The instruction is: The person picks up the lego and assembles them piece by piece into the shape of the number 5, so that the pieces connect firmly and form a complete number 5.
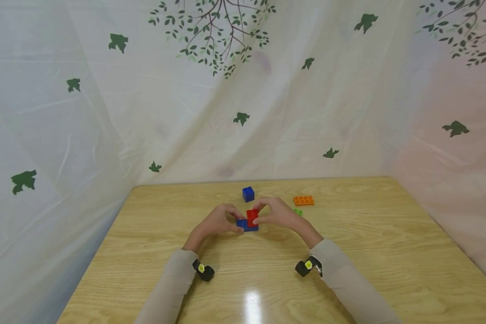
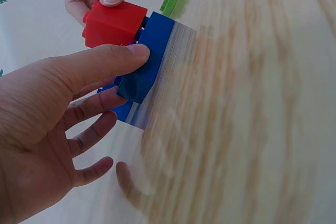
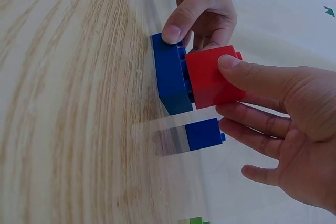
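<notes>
My left hand (image 1: pixel 220 220) pinches a long blue toy brick (image 2: pixel 150 59) lying on the table, thumb along its near side. A red toy brick (image 3: pixel 210 80) is gripped between the thumb and fingers of my right hand (image 1: pixel 280 213). The red brick sits over the right part of the blue brick's studded top, slightly tilted. Some blue studs show in the gap between the two bricks in the right wrist view. Parts of both bricks are hidden behind my fingers.
Behind the hands stands a square blue brick (image 1: pixel 248 194). To the right lies an orange brick (image 1: pixel 304 200) with studs up. A small green brick (image 1: pixel 298 211) is partly covered by my right hand. The wooden table (image 1: pixel 348 279) ends at a printed curtain (image 1: pixel 283 144).
</notes>
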Tool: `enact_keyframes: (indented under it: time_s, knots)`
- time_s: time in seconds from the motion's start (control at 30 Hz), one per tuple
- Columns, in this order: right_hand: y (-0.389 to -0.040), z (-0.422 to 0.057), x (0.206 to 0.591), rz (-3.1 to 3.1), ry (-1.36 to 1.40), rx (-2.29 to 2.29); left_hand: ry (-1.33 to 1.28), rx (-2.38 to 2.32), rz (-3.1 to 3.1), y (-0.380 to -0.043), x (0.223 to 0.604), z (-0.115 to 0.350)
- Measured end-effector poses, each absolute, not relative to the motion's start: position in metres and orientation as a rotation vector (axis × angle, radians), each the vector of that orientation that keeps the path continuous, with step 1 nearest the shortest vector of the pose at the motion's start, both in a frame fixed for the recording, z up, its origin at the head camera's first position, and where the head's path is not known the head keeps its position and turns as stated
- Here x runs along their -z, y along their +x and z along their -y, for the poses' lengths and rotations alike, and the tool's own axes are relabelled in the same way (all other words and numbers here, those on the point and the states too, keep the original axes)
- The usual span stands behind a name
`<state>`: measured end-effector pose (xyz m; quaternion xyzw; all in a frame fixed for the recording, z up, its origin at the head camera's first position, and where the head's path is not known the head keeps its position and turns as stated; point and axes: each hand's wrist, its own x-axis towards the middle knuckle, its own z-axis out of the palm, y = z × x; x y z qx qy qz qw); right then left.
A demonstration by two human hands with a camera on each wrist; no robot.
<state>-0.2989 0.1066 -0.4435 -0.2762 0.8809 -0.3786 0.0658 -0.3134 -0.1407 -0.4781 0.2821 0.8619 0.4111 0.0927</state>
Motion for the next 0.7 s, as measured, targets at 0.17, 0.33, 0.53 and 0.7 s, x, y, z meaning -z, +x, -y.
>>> enact_keyframes:
  time_s: [0.17, 0.33, 0.53, 0.7]
  knots:
    - [-0.2999, -0.1073, 0.4437, -2.665, -0.829, 1.147, 0.835, -1.225, -2.557, -0.3134, 0.4771, 0.1402]
    - [-0.2994, -0.1071, 0.4430, -2.666, -0.830, 1.146, 0.854, -1.234, -2.552, -0.3130, 0.4770, 0.1400]
    - [-0.2970, -0.1056, 0.4411, -2.665, -0.816, 1.141, 0.863, -1.238, -2.545, -0.3124, 0.4771, 0.1402]
    - [-0.2964, -0.1052, 0.4403, -2.679, -0.808, 1.127, 0.859, -1.238, -2.549, -0.3121, 0.4763, 0.1397]
